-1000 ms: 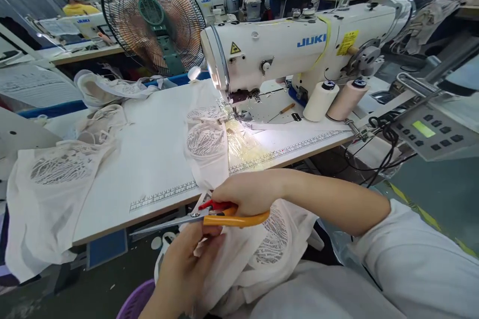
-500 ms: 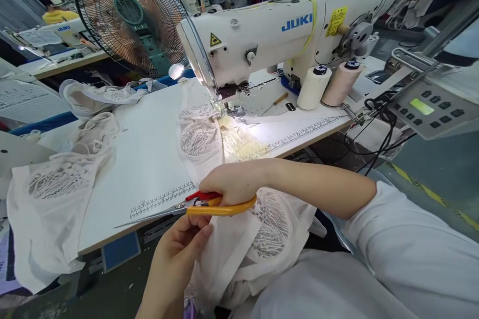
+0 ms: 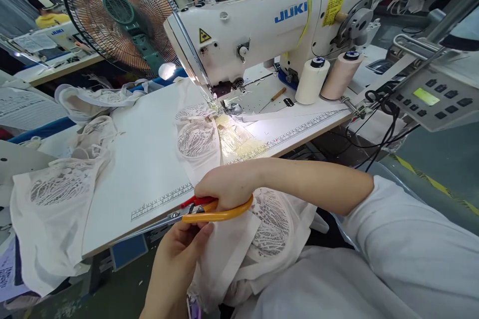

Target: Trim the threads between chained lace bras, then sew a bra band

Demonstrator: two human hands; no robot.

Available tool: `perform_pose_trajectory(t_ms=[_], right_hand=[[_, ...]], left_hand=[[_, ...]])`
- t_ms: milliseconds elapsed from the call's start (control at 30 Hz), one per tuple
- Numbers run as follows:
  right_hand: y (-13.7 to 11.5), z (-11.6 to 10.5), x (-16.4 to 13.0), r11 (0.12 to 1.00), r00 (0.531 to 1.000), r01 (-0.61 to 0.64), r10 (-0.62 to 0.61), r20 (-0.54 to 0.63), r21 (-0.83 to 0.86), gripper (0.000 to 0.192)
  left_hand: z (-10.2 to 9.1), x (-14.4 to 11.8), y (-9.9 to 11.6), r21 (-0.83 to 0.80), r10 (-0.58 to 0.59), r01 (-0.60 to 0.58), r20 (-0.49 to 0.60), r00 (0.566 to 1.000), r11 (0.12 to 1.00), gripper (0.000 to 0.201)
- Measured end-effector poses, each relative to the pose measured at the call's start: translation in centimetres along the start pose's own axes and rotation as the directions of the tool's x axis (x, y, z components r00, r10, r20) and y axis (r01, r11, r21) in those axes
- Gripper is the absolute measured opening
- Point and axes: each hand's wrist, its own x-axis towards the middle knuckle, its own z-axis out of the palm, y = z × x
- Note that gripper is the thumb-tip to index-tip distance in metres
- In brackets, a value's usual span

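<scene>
1. The right hand (image 3: 224,187) is closed around the orange handles of a pair of scissors (image 3: 194,214) at the near edge of the table (image 3: 149,159), with the blades together and pointing left.
2. The left hand (image 3: 183,249) sits just below the scissors, fingers pinched on the white fabric (image 3: 239,249) right under the blades.
3. That fabric, with lace patches, spills from the table edge down into the person's lap; a strip of it runs up across the table to the needle of the sewing machine (image 3: 262,25).
4. The machine's lamp lights the cloth beneath the needle.
5. Two thread cones (image 3: 325,79), one white and one pinkish, stand side by side on the table at the right of the machine.
6. A control panel (image 3: 430,102) with a lit green screen hangs at the far right.
7. More lace pieces (image 3: 56,199) are heaped at the left end of the table, draping over its edge.
8. A fan (image 3: 116,15) stands behind the table, at the left of the machine.
</scene>
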Motion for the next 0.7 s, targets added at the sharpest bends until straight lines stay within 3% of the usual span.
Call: perform_pose_trajectory(t_ms=[167, 300, 400, 467, 533, 600, 700], right_hand=[[-0.4, -0.1, 0.1, 0.999, 0.999, -0.014, 0.012, -0.042, -0.049, 0.020], [-0.4, 1.0, -0.6, 0.999, 0.984, -0.021, 0.029, -0.177, 0.047, 0.018], [-0.4, 2.4, -2.1, 0.956, 0.907, 0.014, 0.111, -0.406, 0.292, 0.019], [-0.4, 3.3, -3.3, 0.921, 0.865, 0.022, 0.178, -0.470, 0.389, 0.021], [-0.4, 3.9, -4.4, 0.932, 0.903, -0.060, 0.203, -0.378, 0.357, 0.026], [-0.3, 4.3, -5.1, 0.956, 0.951, -0.191, 0.236, -0.200, 0.221, 0.028], [0.0, 4.7, -5.2, 0.943, 0.943, -0.331, 0.332, -0.015, 0.044, 0.022]], left_hand=[[0.7, -0.2, -0.3, -0.059, -0.062, 0.058, -0.077, 0.995, 0.997, 0.042], [1.0, -0.2, -0.1, -0.127, -0.049, 0.049, 0.006, 0.999, 0.991, 0.033], [0.9, -0.4, 0.4, -0.207, -0.066, 0.059, -0.027, 0.997, 0.977, 0.027], [0.7, -0.5, 0.7, -0.254, -0.102, 0.077, -0.086, 0.991, 0.964, 0.029], [0.3, -0.5, 0.8, -0.294, -0.122, 0.080, -0.127, 0.984, 0.952, 0.032], [0.0, -0.3, 0.8, -0.316, -0.120, 0.064, -0.162, 0.979, 0.947, 0.033], [-0.4, -0.1, 0.6, -0.322, -0.111, 0.044, -0.193, 0.975, 0.946, 0.032]])
